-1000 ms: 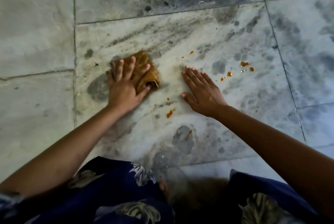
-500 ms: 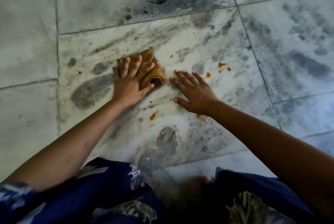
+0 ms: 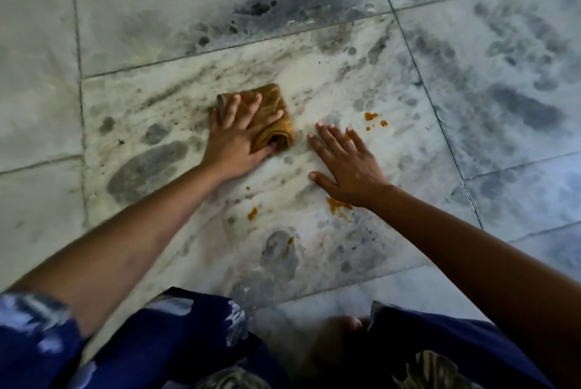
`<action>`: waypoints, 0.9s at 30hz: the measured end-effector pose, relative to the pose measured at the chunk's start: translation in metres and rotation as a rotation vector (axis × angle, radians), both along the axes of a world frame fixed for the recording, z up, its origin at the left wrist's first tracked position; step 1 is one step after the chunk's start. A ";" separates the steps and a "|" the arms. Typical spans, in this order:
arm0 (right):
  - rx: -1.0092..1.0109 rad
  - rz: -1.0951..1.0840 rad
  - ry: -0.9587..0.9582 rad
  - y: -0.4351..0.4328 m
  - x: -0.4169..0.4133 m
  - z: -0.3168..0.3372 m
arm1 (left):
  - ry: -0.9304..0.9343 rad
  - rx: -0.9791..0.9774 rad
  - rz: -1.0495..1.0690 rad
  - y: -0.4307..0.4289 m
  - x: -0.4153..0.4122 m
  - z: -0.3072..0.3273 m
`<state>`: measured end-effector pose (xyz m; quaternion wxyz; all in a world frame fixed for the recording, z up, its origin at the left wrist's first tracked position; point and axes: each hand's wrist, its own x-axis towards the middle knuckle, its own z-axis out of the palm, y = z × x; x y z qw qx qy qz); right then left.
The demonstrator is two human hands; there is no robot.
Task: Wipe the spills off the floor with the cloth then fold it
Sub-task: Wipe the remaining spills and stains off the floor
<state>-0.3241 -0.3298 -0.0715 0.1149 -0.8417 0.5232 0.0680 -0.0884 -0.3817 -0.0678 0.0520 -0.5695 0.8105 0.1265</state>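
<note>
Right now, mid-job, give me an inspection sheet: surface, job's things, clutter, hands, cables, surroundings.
Surface: marble floor, grey-mottled tiles with grout lines.
Job's things: brown cloth bunched under left hand; orange drops beyond right hand, smear by its wrist, spot between the arms, all unwiped.
Clutter: nothing seen.
Grippers: left hand presses flat on cloth; right hand flat on floor, fingers spread.
Cables: nothing seen.
Surroundings: blue patterned garment and a bare foot at bottom edge.

Navy floral-print garment [image 3: 176, 341] across bottom edge, covering both knees; bare toes [image 3: 353, 324] between, dim.
</note>
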 end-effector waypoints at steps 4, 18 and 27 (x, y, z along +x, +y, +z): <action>-0.031 -0.026 -0.042 0.002 -0.006 0.000 | -0.063 0.061 -0.013 -0.037 0.026 0.009; -0.095 -0.235 -0.117 -0.011 -0.045 -0.004 | 0.005 0.038 0.131 -0.013 -0.013 0.002; -0.098 -0.426 -0.138 0.011 -0.084 -0.011 | 0.030 0.089 0.284 -0.109 -0.133 0.013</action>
